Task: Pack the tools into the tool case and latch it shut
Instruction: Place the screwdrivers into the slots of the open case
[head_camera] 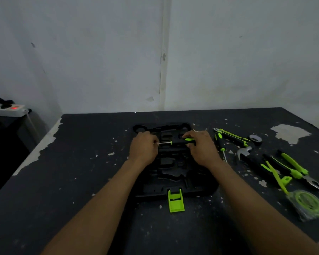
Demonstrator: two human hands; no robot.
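A black moulded tool case lies open and flat on the dark table, its green latch flipped toward me. Both hands hold a green-and-black screwdriver sideways over the case's far half. My left hand pinches the metal shaft's tip. My right hand grips the handle. Right of the case lie a second screwdriver, a utility knife, a hammer, pliers, a tape roll and a green tape measure.
The table has chipped paint and ends at a white wall behind. Off the table's left edge sits a white power strip with a red light. A green forked plastic piece lies among the tools at right.
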